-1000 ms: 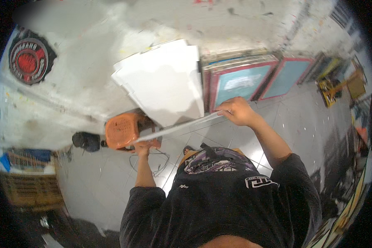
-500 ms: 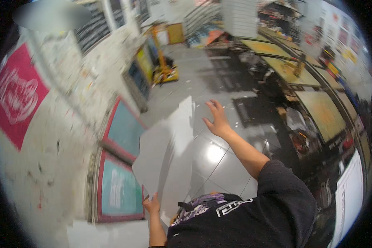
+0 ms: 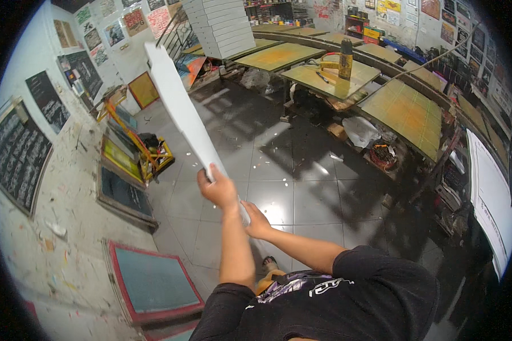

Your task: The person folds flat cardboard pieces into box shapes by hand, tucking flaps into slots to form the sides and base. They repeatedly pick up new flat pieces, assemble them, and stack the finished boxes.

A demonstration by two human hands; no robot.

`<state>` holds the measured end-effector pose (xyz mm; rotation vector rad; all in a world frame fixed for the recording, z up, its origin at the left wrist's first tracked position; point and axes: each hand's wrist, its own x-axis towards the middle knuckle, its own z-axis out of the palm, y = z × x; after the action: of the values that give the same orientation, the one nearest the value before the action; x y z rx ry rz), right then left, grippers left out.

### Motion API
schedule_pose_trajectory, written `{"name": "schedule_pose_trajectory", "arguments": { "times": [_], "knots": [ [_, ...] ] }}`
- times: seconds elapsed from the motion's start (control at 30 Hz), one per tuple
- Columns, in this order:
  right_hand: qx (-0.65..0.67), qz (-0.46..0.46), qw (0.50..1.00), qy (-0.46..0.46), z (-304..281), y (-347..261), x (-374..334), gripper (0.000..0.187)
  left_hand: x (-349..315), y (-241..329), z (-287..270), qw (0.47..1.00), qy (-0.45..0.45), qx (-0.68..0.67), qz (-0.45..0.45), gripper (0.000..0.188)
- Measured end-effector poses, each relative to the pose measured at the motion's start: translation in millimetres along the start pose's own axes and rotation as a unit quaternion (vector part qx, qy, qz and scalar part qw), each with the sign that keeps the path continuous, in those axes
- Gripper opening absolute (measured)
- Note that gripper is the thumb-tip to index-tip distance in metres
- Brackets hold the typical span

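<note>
Sheets [image 3: 183, 113], white, in both hands [image 3: 219, 191] [image 3: 257, 221]

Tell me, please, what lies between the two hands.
The near end of the white sheets lies between the left hand and the right hand in the head view.

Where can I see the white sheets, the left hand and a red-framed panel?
White sheets [image 3: 183, 111]: head view, on their upper half.
Left hand [image 3: 219, 190]: head view, on the back of it.
Red-framed panel [image 3: 156, 278]: head view, on its grey-blue middle.
</note>
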<state>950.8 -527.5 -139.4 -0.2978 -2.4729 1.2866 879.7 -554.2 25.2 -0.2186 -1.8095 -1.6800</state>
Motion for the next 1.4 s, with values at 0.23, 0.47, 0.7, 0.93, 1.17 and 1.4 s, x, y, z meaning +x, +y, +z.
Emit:
{"name": "schedule_pose_trajectory", "arguments": {
  "times": [0.23,0.47,0.7,0.93,1.17,1.4],
  "knots": [
    [0.095,0.053,0.966,0.234,-34,43,182,0.031,66,0,126,0.965,-0.232,-0.11,0.055,0.046],
    [0.313,0.062,0.884,0.342,-185,47,336,0.017,85,-272,129,0.977,-0.124,0.136,-0.111,0.076],
    [0.444,0.056,0.822,0.352,-303,121,483,0.025,163,-372,209,0.743,-0.243,-0.073,-0.62,0.083],
    [0.484,0.066,0.784,0.384,-401,259,635,0.026,251,-384,418,0.655,-0.389,-0.415,-0.498,0.04],
    [0.501,0.133,0.753,0.405,-449,351,721,0.031,321,-370,539,0.632,-0.422,-0.444,-0.475,0.043],
    [-0.087,0.2,0.793,0.569,-385,326,716,0.048,332,-412,575,0.613,-0.384,-0.41,-0.556,0.038]
  ]
}}
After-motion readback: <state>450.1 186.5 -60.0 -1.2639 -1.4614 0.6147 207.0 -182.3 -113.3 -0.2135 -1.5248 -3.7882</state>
